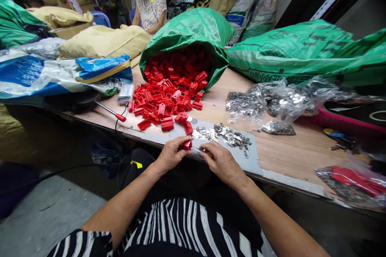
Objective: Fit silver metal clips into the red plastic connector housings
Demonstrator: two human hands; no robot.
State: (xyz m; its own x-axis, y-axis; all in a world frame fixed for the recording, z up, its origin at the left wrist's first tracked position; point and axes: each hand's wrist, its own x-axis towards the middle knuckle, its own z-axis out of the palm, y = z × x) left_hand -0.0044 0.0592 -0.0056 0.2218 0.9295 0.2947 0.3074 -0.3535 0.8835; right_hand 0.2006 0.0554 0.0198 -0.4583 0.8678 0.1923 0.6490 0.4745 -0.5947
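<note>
At the table's front edge, my left hand (pixel 173 153) is closed on a small red plastic housing (pixel 187 145), pinched between thumb and fingers. To its right, my right hand (pixel 222 162) grips a slim tool with a thin metal tip (pixel 198 148), which points at the housing's right side. Fingers cover most of the tool, so its exact kind is unclear. Just beyond my hands lie small flat metal pieces (pixel 232 135) in a loose spread on a grey mat (pixel 245 154). A heap of red plastic housings (pixel 164 102) spills from a green woven sack (pixel 193 28).
Clear bags of metal parts (pixel 277 102) sit at the right. A red-tipped metal lever (pixel 110 111) juts out at the left. Another green sack (pixel 289 50) and a tan sack (pixel 104 42) lie behind. Across the table sits another person (pixel 152 6).
</note>
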